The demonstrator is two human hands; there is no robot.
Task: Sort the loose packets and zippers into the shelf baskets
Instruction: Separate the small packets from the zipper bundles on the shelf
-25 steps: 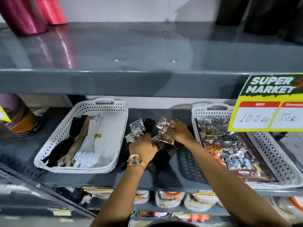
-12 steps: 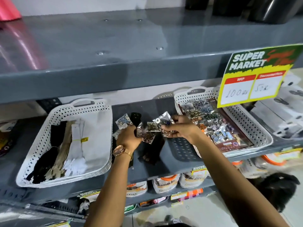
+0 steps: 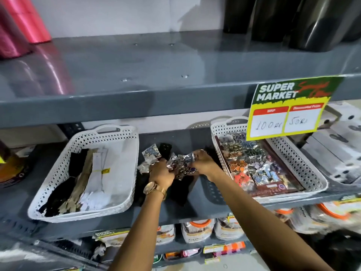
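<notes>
Grey metal shelving against a pale wall, several tiers, glossy surfaces with visible bolt heads.

Upper tier: pink rolls at the left, dark glossy rolls at the right.

Front lip of that tier: a green-and-yellow price card reading "SUPER MARKET", with "100" and "50" handwritten in two white boxes.

Middle tier, left: white perforated basket with handle cut-outs, holding zippers in black, tan and white bundles, laid lengthwise along its left side.

Middle tier, right: a second white basket, filled with packets of small coloured buttons or studs (contents too fine to name) on a brown card.

Middle tier, between the baskets: loose clear packets lying on the bare grey surface, together with black items, probably more zippers.

Left hand, gold watch at the wrist: fingers curled closed around a crumpled bunch of packets.

Right hand: fingers pinched on the other end of the same bunch, just beside the right basket's near wall.

Lower tier: white lidded tubs with orange rims.
</notes>
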